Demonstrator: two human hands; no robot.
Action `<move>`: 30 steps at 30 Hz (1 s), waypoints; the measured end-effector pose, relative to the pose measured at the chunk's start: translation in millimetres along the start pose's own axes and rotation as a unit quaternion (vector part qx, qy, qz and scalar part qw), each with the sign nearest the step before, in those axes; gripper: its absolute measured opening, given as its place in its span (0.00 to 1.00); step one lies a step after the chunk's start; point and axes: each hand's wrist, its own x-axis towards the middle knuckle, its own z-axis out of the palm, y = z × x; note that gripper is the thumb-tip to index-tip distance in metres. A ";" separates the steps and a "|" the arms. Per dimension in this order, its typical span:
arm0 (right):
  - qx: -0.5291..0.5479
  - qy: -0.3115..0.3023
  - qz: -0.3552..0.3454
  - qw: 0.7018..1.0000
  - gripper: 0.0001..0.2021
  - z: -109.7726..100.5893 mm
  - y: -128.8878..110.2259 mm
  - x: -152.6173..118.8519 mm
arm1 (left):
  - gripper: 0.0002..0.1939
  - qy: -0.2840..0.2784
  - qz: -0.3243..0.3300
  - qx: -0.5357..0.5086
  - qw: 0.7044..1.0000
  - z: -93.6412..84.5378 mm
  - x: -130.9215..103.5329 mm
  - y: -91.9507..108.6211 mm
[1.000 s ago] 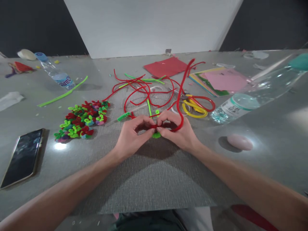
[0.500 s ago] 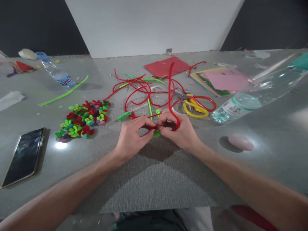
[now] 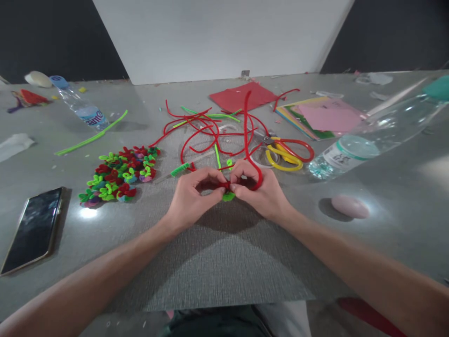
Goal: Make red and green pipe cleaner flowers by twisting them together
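Between my fingertips at the middle of the table is a red pipe cleaner point(image 3: 247, 126), its long free end curving round and standing up over the right hand. My left hand point(image 3: 194, 196) pinches its bunched red part from the left. From the right, my right hand point(image 3: 261, 189) pinches the same piece, thumb and forefinger close to the left ones. A small green fuzzy piece point(image 3: 228, 196) shows just under the fingertips; whether it is joined to the red one is hidden. Behind the hands lies a tangle of red and green pipe cleaners point(image 3: 205, 132).
Left are a pile of small fuzzy flowers point(image 3: 115, 177), a phone point(image 3: 33, 229), a small water bottle point(image 3: 82, 106) and a green pipe cleaner point(image 3: 93, 137). Right are scissors point(image 3: 287, 152), a large bottle point(image 3: 358, 145), coloured paper point(image 3: 329, 116) and a pinkish oval object point(image 3: 350, 207). Red paper point(image 3: 243, 97) lies behind.
The left fingers have shifted slightly at the pinch, and more of the bunched red part shows. The right hand keeps its grip; the view has moved a little.
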 end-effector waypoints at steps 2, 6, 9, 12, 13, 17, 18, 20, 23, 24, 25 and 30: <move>-0.007 0.001 -0.001 1.000 0.08 -0.2 0.4 -0.1 | 0.05 -0.010 0.004 0.005 1.000 -0.3 -0.4 -0.1; -0.023 0.006 0.006 1.000 0.08 -0.5 0.4 -0.2 | 0.05 -0.025 0.016 0.028 0.999 -0.8 -0.9 0.1; -0.025 0.005 0.007 1.000 0.08 -0.5 -0.1 -0.3 | 0.05 -0.022 0.014 0.036 0.999 -1.2 -0.9 -0.3; -0.018 0.000 0.007 1.000 0.08 0.0 -0.2 -0.5 | 0.07 -0.019 0.014 0.043 0.999 -1.8 -0.5 -0.6; -0.015 -0.002 0.007 1.000 0.08 0.2 -0.1 -0.7 | 0.07 -0.018 0.014 0.045 0.999 -1.9 -0.4 -0.5; -0.011 -0.005 0.002 1.000 0.08 0.6 1.0 -1.0 | 0.07 -0.028 0.026 0.054 0.998 -2.9 -0.1 0.4; -0.013 -0.005 -0.001 1.000 0.08 0.4 1.2 -1.0 | 0.07 -0.031 0.029 0.055 0.998 -3.2 -0.1 0.6; -0.021 -0.005 -0.008 1.000 0.08 -0.1 1.1 -0.9 | 0.06 -0.033 0.031 0.054 0.997 -3.7 -0.2 0.5; -0.028 -0.005 -0.014 0.999 0.07 -0.4 0.2 -1.0 | 0.06 -0.027 0.025 0.044 0.998 -4.1 -0.5 -0.2; -0.027 -0.006 -0.014 1.000 0.07 -0.3 -0.2 -1.0 | 0.06 -0.026 0.023 0.043 0.998 -4.1 -0.7 -0.4; -0.025 -0.007 -0.014 1.000 0.08 -0.1 -0.5 -1.1 | 0.06 -0.026 0.021 0.044 0.998 -3.9 -0.8 -0.5; -0.013 -0.011 -0.007 1.000 0.08 0.8 -0.9 -1.5 | 0.07 -0.020 0.025 0.061 0.998 -1.9 -1.6 0.5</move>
